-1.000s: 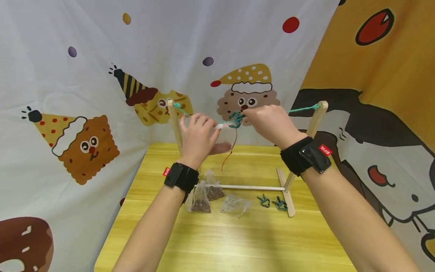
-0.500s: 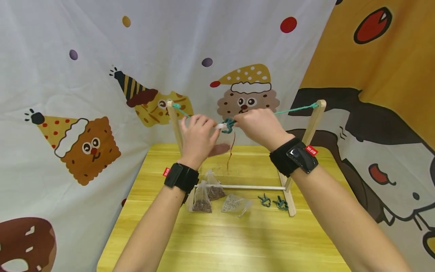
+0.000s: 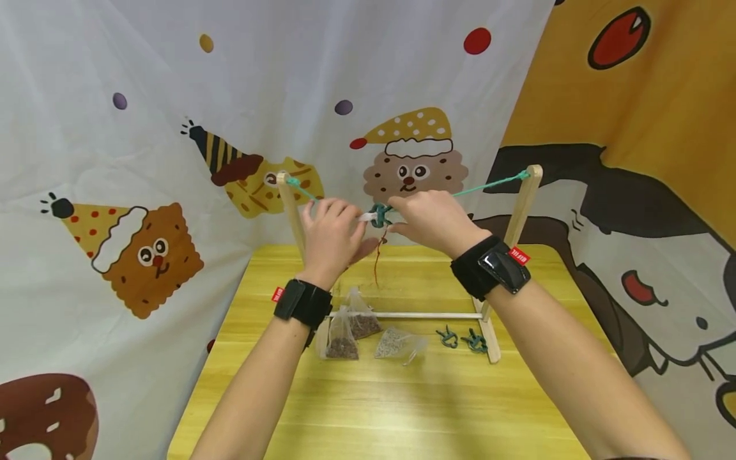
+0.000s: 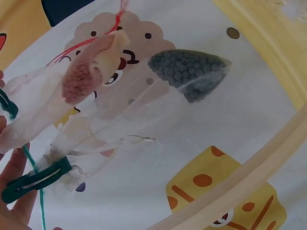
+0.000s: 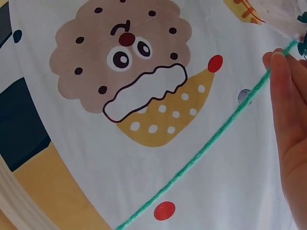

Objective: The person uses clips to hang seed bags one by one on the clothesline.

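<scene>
My left hand grips the gathered white top of a small mesh drawstring bag beside the green cord. Pinkish contents and a red drawstring show in the left wrist view. At the bag's top, my right hand pinches a dark green plant clip, which lies around the cord. Another bag with dark, bead-like contents hangs from a second green clip near my left fingers. In the right wrist view, the right fingertips meet the cord; the clip is mostly cut off.
The cord runs between two wooden posts joined low down by a white rod. On the wooden table lie several filled mesh bags and dark green clips. A printed cloth hangs behind.
My right hand has moved left with the clip, closer to the left hand, onto the bag's white top. The left hand has stayed nearly in place.
</scene>
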`<act>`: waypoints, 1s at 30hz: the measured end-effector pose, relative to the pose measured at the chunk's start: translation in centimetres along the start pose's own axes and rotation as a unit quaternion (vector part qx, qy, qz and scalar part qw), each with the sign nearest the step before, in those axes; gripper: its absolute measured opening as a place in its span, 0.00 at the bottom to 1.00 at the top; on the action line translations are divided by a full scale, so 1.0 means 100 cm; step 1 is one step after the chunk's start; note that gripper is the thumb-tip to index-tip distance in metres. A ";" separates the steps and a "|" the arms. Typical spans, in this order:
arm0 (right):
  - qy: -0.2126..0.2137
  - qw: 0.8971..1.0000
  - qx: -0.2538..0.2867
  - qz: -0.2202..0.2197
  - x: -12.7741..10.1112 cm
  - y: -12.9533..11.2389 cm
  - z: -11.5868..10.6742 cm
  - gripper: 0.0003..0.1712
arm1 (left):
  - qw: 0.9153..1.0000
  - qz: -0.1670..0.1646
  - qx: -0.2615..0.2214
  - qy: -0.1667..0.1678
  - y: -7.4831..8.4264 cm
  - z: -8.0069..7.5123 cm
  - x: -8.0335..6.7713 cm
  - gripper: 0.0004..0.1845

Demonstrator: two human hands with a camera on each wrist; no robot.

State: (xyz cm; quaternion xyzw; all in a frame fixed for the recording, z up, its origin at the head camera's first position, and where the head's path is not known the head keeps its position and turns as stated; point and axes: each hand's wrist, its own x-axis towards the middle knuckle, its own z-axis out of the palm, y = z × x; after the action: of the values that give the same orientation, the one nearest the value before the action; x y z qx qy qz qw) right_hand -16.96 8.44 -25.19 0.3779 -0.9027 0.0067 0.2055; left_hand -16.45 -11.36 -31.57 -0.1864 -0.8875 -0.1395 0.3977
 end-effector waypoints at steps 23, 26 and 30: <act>0.105 0.993 0.053 -0.011 -0.036 0.007 0.004 0.36 | 0.999 0.011 0.032 -0.001 0.016 0.007 -0.006 0.14; 0.121 0.991 0.056 -0.007 -0.046 0.010 0.003 0.34 | 1.000 0.012 0.022 0.002 0.020 0.006 -0.006 0.15; 0.134 0.989 0.066 0.006 -0.061 0.014 0.004 0.34 | 1.000 0.019 0.013 0.009 0.027 0.002 -0.004 0.16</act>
State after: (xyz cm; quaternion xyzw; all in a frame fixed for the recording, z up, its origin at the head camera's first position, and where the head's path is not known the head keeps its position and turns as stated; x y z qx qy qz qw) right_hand -14.21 13.49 -27.61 0.3807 -0.8670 0.1180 0.2990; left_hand -15.17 -8.95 -31.75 -0.1965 -0.8818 -0.1219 0.4110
